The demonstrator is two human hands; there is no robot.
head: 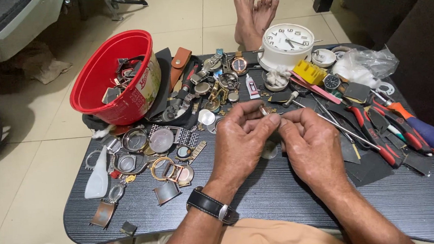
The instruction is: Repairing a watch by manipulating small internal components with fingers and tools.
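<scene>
Your left hand (241, 138) and right hand (310, 141) are together over the middle of the dark table (284, 204), fingertips meeting. Between them you pinch a small metal watch part (266, 110), held just above the tabletop; both hands are closed on it, and most of it is hidden by your fingers. A black wristwatch (211, 206) sits on your left wrist.

Left of your hands: a scatter of watch cases and bezels (150, 154) and a small white bottle (98, 178). Back left: a red bucket (117, 78) holding watch bits. Behind your hands: a pile of watches and straps (209, 82) and a white alarm clock (287, 44). Right: red-handled pliers (375, 131) and an orange and blue screwdriver (421, 128); a clear plastic bag (368, 65) lies behind them.
</scene>
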